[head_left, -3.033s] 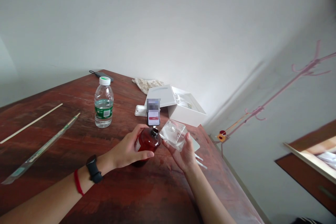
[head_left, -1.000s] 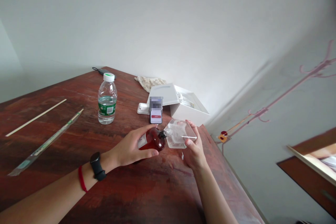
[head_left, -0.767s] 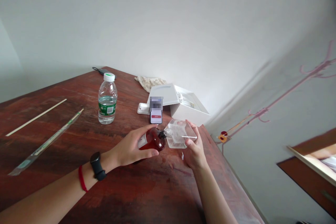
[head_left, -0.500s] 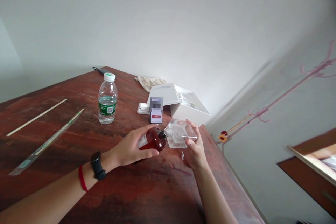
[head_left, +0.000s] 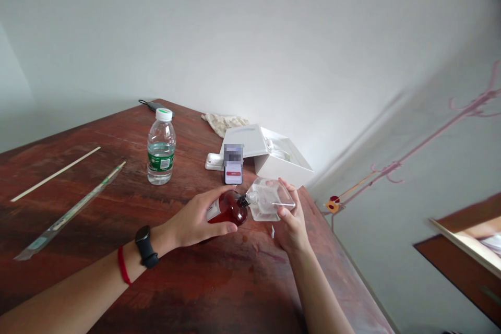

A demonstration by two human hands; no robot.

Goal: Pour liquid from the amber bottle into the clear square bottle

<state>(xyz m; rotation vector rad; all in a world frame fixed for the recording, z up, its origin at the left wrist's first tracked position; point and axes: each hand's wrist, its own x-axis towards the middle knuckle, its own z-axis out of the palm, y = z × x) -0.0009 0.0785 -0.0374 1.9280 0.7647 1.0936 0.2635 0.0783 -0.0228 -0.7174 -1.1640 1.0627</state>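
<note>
My left hand (head_left: 205, 216) is wrapped round a dark red bottle (head_left: 235, 210) with a white label and a black neck. The bottle lies tilted, its neck pointing right. In my right hand (head_left: 290, 219) is a clear square bottle (head_left: 268, 199), tipped on its side with its neck toward the left. The two necks meet mouth to mouth; whether liquid passes between them I cannot make out. Just beyond the bottles a phone (head_left: 234, 167) stands with its screen lit.
A part-filled water bottle (head_left: 160, 148) stands to the left. Farther left lie a thin stick (head_left: 57, 174) and wrapped chopsticks (head_left: 74, 209). Behind the phone are a white box (head_left: 282, 164), a white case (head_left: 213, 162) and a cloth (head_left: 223, 122). A pink coat rack (head_left: 422, 148) stands right of the table.
Almost nothing differs. Both hands keep their hold on the two bottles, in nearly the same place; the whole view has shifted very slightly.
</note>
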